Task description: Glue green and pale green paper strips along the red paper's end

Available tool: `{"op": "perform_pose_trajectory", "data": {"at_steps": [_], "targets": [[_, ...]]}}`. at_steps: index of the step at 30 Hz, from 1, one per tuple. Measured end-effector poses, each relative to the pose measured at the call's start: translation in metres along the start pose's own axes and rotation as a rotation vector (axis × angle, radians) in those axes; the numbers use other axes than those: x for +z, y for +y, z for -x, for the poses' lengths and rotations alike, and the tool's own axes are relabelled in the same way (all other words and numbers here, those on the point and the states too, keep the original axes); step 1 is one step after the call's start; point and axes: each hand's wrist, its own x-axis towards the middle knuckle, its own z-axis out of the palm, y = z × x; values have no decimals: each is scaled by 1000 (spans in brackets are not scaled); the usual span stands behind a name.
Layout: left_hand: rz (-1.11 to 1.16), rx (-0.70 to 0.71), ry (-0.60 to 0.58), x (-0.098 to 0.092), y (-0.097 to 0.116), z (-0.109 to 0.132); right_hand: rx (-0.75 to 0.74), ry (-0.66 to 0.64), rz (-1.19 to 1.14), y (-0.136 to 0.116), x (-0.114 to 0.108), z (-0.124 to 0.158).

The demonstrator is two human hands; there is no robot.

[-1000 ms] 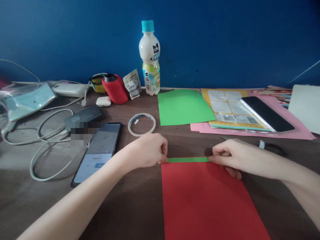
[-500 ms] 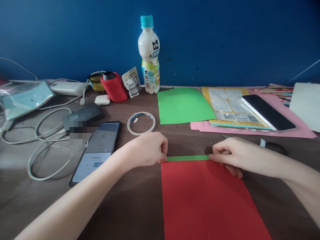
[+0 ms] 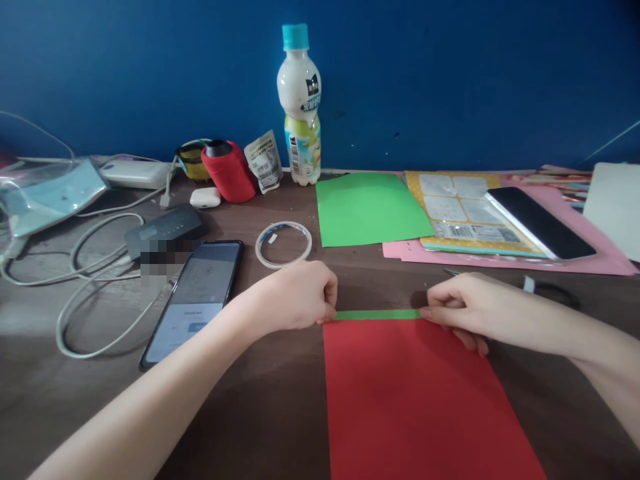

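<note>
A red sheet of paper [image 3: 420,400] lies on the dark table, its near end cut off by the bottom of the view. Along its far edge runs a narrow green paper strip [image 3: 377,315]. My left hand [image 3: 307,297] is closed, thumb and finger pinching the strip's left end at the sheet's corner. At the opposite end my right hand [image 3: 457,310] pinches the strip between thumb and fingers, its other fingers curled over the red sheet's right side. Whether the strip is stuck to the red paper cannot be seen.
Behind my hands are a roll of tape [image 3: 283,245], a green sheet [image 3: 373,210] and a bottle [image 3: 300,107]. A phone [image 3: 200,293] and cables lie left. A white-edged phone [image 3: 543,223] rests on packets and pink paper [image 3: 610,257] at the right.
Both hands keep their hold on the strip's ends. The whole view has shifted very slightly; nothing on the table has visibly moved.
</note>
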Motion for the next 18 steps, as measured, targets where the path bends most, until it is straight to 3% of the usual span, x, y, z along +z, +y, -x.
{"op": "perform_pose_trajectory", "data": {"at_steps": [18], "targets": [[-8,28,-42,-1,-7,-3,16,10,11,-3,-1,-1]]}}
